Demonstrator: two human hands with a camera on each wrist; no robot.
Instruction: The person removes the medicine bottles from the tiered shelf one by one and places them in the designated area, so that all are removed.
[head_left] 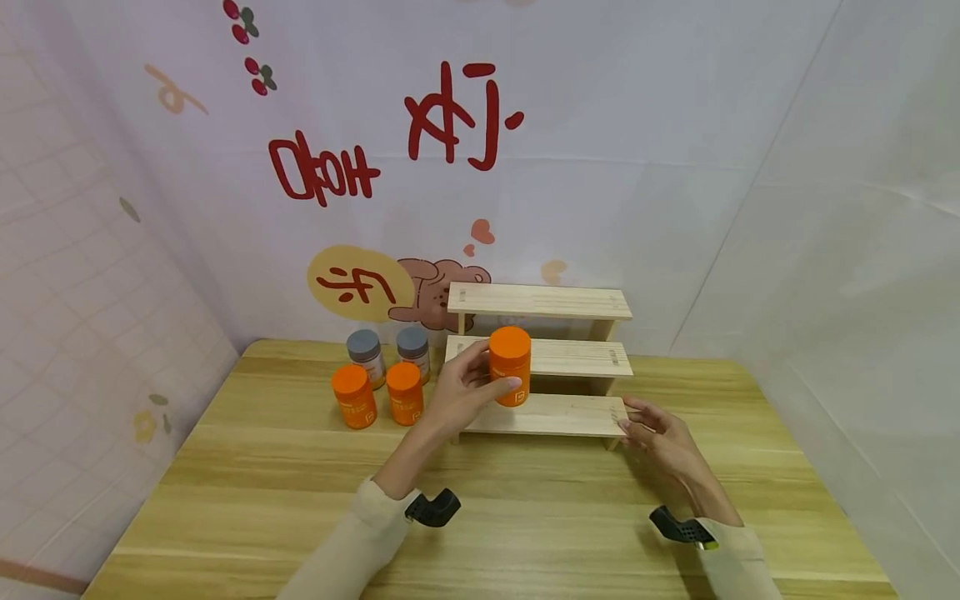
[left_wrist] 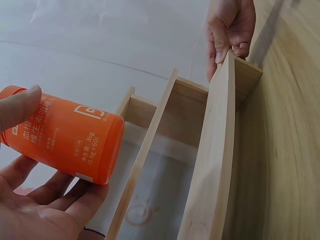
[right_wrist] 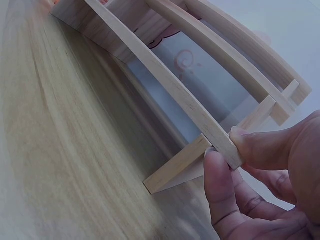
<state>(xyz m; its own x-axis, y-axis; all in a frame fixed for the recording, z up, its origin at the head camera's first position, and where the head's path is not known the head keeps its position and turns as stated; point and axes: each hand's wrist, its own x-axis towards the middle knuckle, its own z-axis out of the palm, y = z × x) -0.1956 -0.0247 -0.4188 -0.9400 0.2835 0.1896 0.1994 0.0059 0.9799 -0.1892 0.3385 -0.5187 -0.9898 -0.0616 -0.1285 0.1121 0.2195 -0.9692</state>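
An orange bottle (head_left: 512,367) with an orange lid is gripped between the thumb and fingers of my left hand (head_left: 459,393), held above the shelf's lower boards. White print shows on the bottle (left_wrist: 65,135) in the left wrist view, where it looks tilted. My right hand (head_left: 663,442) pinches the right end of the lowest board of a three-tier wooden shelf (head_left: 547,414). In the right wrist view, thumb and fingers of that hand (right_wrist: 270,185) meet on the board's end (right_wrist: 225,150).
Left of the shelf stand two orange bottles (head_left: 354,397) (head_left: 406,394), with two grey-lidded bottles (head_left: 366,354) (head_left: 413,350) behind them. All rest on a wood-grain table (head_left: 525,517). A printed white cloth wall (head_left: 600,167) rises behind, and more cloth hangs at both sides.
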